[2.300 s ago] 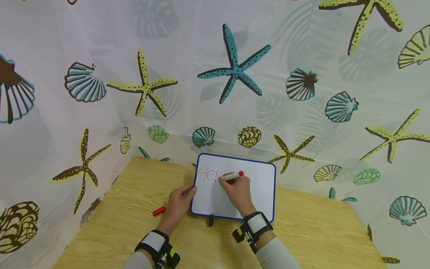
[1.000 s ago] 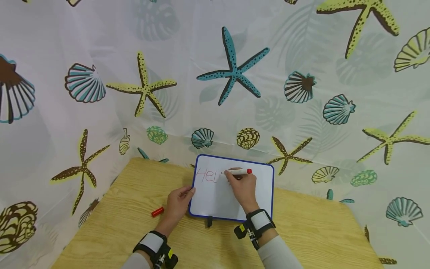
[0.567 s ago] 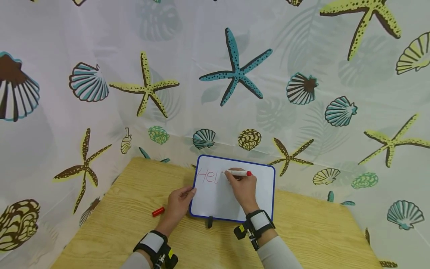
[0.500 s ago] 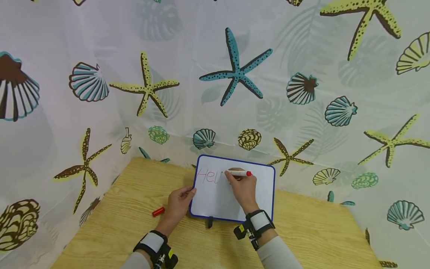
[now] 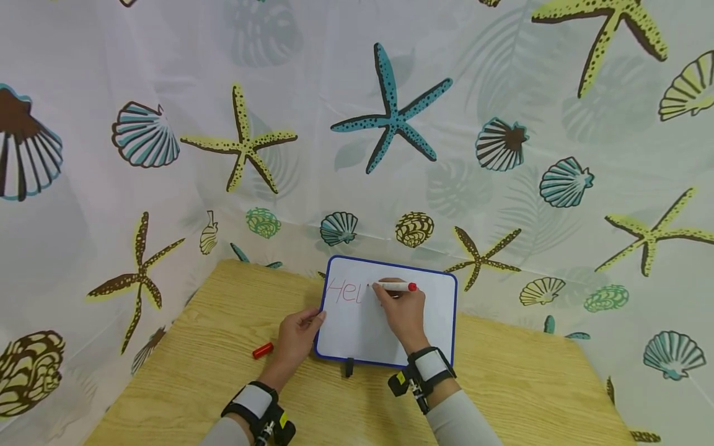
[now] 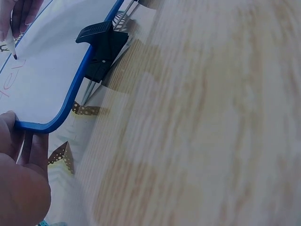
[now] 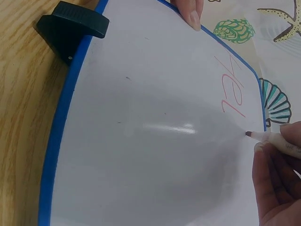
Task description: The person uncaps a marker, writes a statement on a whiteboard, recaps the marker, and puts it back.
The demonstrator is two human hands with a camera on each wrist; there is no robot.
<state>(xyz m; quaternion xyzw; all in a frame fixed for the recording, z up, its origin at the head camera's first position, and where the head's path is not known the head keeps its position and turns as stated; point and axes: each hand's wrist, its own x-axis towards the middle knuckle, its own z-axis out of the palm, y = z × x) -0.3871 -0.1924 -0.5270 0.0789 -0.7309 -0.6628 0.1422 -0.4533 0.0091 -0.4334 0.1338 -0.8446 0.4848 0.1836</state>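
A whiteboard (image 5: 357, 334) with a blue frame leans upright on a black stand (image 5: 349, 367) on the table. Red letters (image 5: 344, 291) reading "Hel" run along its upper left. My right hand (image 5: 404, 313) pinches a white marker (image 5: 395, 286) with a red end. In the right wrist view the dark marker tip (image 7: 248, 134) is right at the board, just past the last letter. My left hand (image 5: 298, 334) grips the board's left edge, thumb on the front and fingers behind it, as the left wrist view shows.
A red marker cap (image 5: 263, 350) lies on the wooden table (image 5: 223, 322), left of my left hand. A curtain (image 5: 312, 186) printed with starfish and shells hangs close behind the board and along both sides.
Since the oldest frame, the "l" has gained a foot at its base, and my right hand has moved slightly right and up with the marker. My left hand stays on the edge.
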